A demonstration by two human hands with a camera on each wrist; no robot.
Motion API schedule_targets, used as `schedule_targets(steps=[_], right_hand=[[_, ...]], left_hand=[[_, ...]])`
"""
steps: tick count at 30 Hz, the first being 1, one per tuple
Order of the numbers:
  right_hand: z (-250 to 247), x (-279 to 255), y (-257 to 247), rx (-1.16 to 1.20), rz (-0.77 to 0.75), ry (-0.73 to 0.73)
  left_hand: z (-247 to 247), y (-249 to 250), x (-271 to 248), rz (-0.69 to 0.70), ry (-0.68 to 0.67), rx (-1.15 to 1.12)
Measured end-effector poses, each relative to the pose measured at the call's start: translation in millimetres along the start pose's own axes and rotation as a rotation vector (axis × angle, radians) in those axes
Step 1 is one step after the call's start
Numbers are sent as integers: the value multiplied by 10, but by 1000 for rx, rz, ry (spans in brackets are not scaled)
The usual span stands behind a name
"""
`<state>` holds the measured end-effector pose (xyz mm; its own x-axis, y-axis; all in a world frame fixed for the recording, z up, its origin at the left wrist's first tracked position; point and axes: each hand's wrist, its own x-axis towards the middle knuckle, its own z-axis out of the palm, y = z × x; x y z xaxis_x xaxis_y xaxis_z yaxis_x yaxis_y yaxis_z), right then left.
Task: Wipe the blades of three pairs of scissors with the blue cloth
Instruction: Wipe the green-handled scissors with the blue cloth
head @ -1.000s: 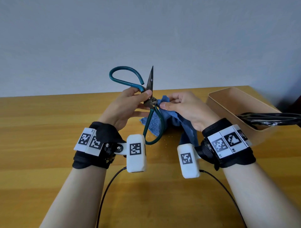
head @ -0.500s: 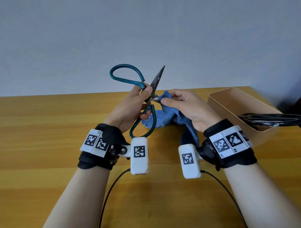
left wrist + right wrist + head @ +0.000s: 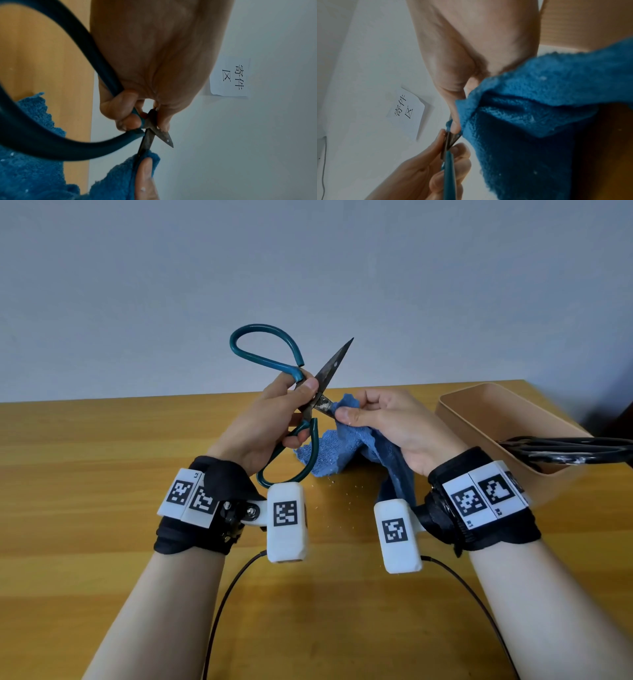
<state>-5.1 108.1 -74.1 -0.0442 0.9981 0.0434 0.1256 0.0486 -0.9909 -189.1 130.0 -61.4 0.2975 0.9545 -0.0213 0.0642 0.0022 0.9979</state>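
Teal-handled scissors [image 3: 274, 361] are held spread wide above the table, gripped near the pivot by my left hand [image 3: 274, 419]. One dark blade [image 3: 334, 364] points up and to the right; the other blade [image 3: 323, 407] runs into the blue cloth [image 3: 342, 446]. My right hand [image 3: 387, 422] pinches the cloth around that lower blade, thumb on top. In the left wrist view the blades [image 3: 155, 136] cross below my fingers and the cloth [image 3: 120, 174] wraps one tip. The right wrist view shows the cloth [image 3: 530, 115] bunched against the blade [image 3: 450, 139].
A tan box [image 3: 479, 412] stands at the right on the wooden table [image 3: 102, 460], with black scissors handles [image 3: 565, 450] sticking out over its rim. Small white crumbs [image 3: 339, 491] lie on the table under the cloth. A paper note [image 3: 229, 77] hangs on the wall.
The scissors have tilted so the upper blade leans further right. My right hand with the cloth has slid along the lower blade, away from the pivot, and both hands rose a little.
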Motion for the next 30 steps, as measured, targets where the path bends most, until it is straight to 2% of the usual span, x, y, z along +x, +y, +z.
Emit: schedule_targets(steps=[4,12,17,20,24,30], right_hand=[[6,-1,6,-37,21,-14],[-124,19,37,-150,67,69],[-93,13,5,-99,-22,223],[-65,-20,-54,-22,-63,257],[18,-25,-86,26,-54,214],[159,-26,-39,-64,18,61]], left_hand=[[-55,-7,1,2,31,-15],[-161,-32,46,39,190,-71],[-210,-29,30,64,145,-25],[-211,-37,26,91,105,48],[-187,-32,25,113,69,138],[-144,-43,24,112,42,182]])
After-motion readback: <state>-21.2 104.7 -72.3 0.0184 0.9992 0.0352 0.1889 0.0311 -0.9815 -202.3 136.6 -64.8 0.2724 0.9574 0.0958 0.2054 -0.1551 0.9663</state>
